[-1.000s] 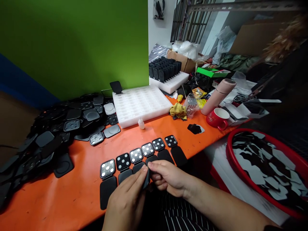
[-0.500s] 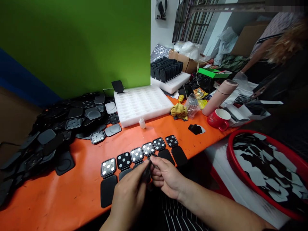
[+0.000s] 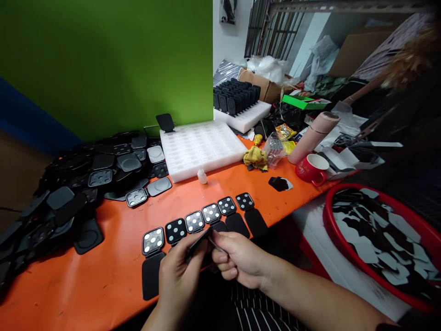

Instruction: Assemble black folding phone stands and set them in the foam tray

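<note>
At the table's near edge my left hand [image 3: 179, 269] is closed around a flat black piece [image 3: 197, 244], tilted up on edge. My right hand [image 3: 243, 257] is pinched at that piece's upper end, with a thin, slender item [image 3: 219, 247] showing beneath the thumb; its kind is not clear. Just beyond my hands lies a row of several opened black hinged cases [image 3: 153, 241], their square ends dotted with light discs. A black flap [image 3: 152, 276] faces me at the row's left end. My hands partly hide the middle cases.
Black cases [image 3: 99, 161] are heaped at left. A white foam tray [image 3: 203, 149], small dropper bottle [image 3: 202, 176], yellow cloth [image 3: 255, 158], red mug [image 3: 312, 168] and pink flask [image 3: 314, 137] stand farther back. A red tub [image 3: 329, 216] of black-and-white pieces sits right. Another person's arm [image 3: 367, 89] reaches in.
My left hand has turned and dropped slightly, so more of the black piece shows. The right hand has shifted slightly down, and the slender item now shows under its thumb.
</note>
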Demonstrator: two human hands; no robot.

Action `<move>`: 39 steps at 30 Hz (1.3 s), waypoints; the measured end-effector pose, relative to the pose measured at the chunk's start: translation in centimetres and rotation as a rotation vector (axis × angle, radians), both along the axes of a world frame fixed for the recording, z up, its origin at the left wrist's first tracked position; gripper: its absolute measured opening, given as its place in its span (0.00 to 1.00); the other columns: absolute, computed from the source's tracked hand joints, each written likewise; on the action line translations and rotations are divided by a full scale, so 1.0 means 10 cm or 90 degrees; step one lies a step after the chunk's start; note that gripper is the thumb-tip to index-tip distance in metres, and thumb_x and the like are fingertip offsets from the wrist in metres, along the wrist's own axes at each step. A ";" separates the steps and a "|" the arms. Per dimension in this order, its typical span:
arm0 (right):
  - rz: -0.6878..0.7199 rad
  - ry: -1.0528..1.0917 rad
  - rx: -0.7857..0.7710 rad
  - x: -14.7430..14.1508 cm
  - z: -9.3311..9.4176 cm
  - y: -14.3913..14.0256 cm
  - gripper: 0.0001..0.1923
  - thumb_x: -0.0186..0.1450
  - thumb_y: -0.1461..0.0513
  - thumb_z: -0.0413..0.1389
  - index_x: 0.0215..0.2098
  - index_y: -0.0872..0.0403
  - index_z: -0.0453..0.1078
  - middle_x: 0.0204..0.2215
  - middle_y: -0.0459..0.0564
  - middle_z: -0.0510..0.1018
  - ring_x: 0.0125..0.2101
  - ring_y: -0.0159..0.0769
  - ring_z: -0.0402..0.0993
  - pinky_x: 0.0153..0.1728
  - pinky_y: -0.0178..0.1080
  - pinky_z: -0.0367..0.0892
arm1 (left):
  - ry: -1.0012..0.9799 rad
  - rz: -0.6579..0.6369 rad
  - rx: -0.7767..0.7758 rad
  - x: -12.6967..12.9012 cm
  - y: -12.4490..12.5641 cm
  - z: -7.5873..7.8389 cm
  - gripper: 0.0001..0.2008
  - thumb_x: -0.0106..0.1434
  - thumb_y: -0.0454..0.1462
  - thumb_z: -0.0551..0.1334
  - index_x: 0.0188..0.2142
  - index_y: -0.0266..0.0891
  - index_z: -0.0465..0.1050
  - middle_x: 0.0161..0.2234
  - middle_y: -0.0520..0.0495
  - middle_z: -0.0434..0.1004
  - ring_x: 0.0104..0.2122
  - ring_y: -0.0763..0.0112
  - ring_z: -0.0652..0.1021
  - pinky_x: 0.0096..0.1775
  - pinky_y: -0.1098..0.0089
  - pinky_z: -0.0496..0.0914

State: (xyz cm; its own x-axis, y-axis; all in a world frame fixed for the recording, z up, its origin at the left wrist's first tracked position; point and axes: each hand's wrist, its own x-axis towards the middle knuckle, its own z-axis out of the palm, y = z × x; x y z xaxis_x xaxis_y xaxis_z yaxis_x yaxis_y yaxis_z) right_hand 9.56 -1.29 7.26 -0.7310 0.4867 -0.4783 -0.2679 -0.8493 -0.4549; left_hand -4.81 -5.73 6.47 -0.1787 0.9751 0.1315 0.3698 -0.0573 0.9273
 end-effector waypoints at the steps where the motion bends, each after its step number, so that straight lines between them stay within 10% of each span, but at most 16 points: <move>1: -0.012 0.018 -0.039 0.01 0.00 0.00 0.14 0.61 0.52 0.52 0.30 0.55 0.60 0.16 0.37 0.54 0.13 0.19 0.41 0.13 0.24 0.39 | 0.009 -0.024 0.023 0.00 -0.02 -0.01 0.10 0.59 0.34 0.59 0.41 0.45 0.71 0.37 0.53 0.77 0.35 0.71 0.77 0.38 0.73 0.70; 8: 0.003 0.107 -0.270 0.15 0.02 0.07 0.12 0.61 0.56 0.51 0.26 0.57 0.61 0.14 0.38 0.56 0.12 0.19 0.47 0.11 0.23 0.42 | 0.046 -0.177 0.186 0.02 -0.04 -0.03 0.20 0.58 0.26 0.57 0.47 0.45 0.67 0.45 0.49 0.74 0.44 0.68 0.74 0.46 0.69 0.70; 17: -0.203 -0.066 -0.236 0.19 0.20 0.01 0.11 0.57 0.58 0.53 0.22 0.56 0.59 0.10 0.36 0.54 0.10 0.20 0.45 0.11 0.25 0.39 | 0.011 -0.206 0.235 0.23 0.03 -0.12 0.23 0.56 0.24 0.57 0.49 0.46 0.66 0.47 0.48 0.72 0.46 0.65 0.73 0.47 0.64 0.68; 20: -0.168 -0.086 -0.091 0.31 0.12 0.09 0.13 0.58 0.55 0.51 0.22 0.55 0.60 0.12 0.36 0.52 0.11 0.21 0.41 0.12 0.26 0.40 | -0.055 -0.138 0.136 0.29 0.11 -0.12 0.16 0.58 0.29 0.58 0.45 0.47 0.69 0.43 0.50 0.74 0.42 0.68 0.75 0.44 0.68 0.69; 24: -0.238 -0.388 0.442 0.52 0.01 0.14 0.09 0.59 0.57 0.52 0.31 0.54 0.68 0.21 0.43 0.66 0.21 0.26 0.60 0.22 0.29 0.57 | -0.282 0.035 -0.089 0.37 0.28 -0.10 0.09 0.57 0.39 0.61 0.38 0.42 0.68 0.32 0.51 0.76 0.33 0.70 0.76 0.35 0.73 0.70; 27: -0.098 -0.571 0.715 0.69 -0.03 0.10 0.08 0.59 0.58 0.53 0.32 0.54 0.71 0.28 0.46 0.72 0.29 0.31 0.66 0.31 0.33 0.60 | -0.368 -0.032 -0.147 0.47 0.41 -0.15 0.13 0.59 0.43 0.57 0.42 0.40 0.63 0.36 0.47 0.75 0.34 0.67 0.77 0.33 0.71 0.71; 32: -0.083 -0.671 0.703 1.18 -0.18 0.25 0.14 0.62 0.55 0.48 0.32 0.56 0.69 0.28 0.48 0.74 0.30 0.34 0.68 0.32 0.34 0.61 | -0.013 -0.247 -0.060 0.72 0.58 -0.36 0.19 0.66 0.42 0.44 0.53 0.36 0.56 0.43 0.39 0.74 0.39 0.65 0.76 0.36 0.66 0.72; 39: 0.033 -0.947 0.670 1.72 -0.59 0.77 0.17 0.63 0.56 0.44 0.31 0.58 0.69 0.28 0.51 0.75 0.30 0.36 0.70 0.30 0.34 0.60 | 0.282 -0.406 0.058 1.09 0.72 -0.62 0.27 0.55 0.44 0.61 0.54 0.50 0.59 0.59 0.49 0.55 0.59 0.55 0.53 0.57 0.49 0.44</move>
State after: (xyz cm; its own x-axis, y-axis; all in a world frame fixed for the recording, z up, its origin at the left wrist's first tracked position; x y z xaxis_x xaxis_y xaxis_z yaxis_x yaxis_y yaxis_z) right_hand 26.73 6.41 1.32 -0.0534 0.9750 -0.2156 0.8284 -0.0773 -0.5548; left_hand 6.13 1.44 0.31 0.5006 0.8535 0.1448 0.5743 -0.4526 0.6822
